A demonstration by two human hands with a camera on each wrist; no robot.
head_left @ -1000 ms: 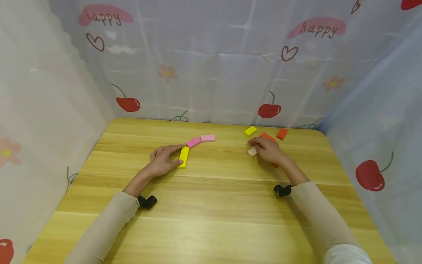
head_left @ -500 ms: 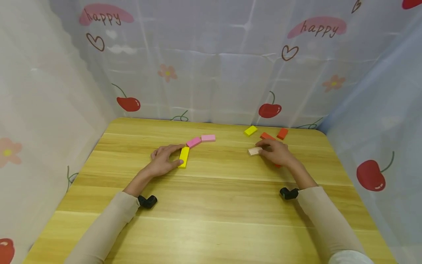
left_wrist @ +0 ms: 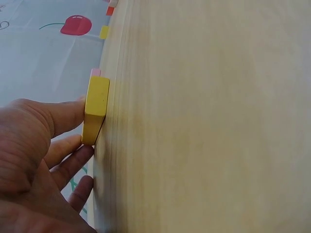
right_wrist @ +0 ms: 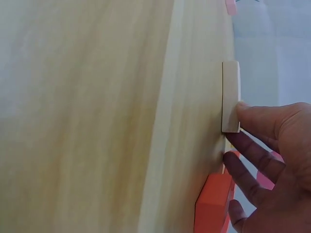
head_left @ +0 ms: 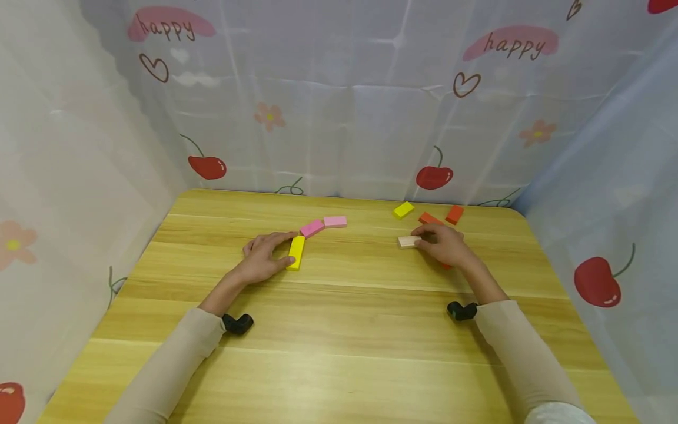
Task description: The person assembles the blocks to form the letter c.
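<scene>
In the head view, my left hand [head_left: 259, 259] lies around a yellow block [head_left: 296, 253], index finger at its far end and thumb on its near end. The left wrist view shows the thumb on this yellow block [left_wrist: 97, 97], with the other fingers along its side. A pink block [head_left: 312, 228] and a light pink block [head_left: 335, 222] continue from it in a bent row. My right hand [head_left: 444, 244] holds the right end of a plain wooden block [head_left: 408, 242] between thumb and fingers. In the right wrist view, the wooden block [right_wrist: 230, 94] lies flat on the table.
Behind the right hand lie a second yellow block [head_left: 404, 209] and an orange-red block [head_left: 454, 214]. Another orange-red block [head_left: 430, 218] is partly covered by that hand, and one more red block [right_wrist: 211, 204] lies under its fingers. A printed curtain [head_left: 349, 118] stands along the table's back edge.
My right hand has shifted a little to the right, and the wooden block has turned from slanted to nearly sideways. The left hand and its row of blocks stay still.
</scene>
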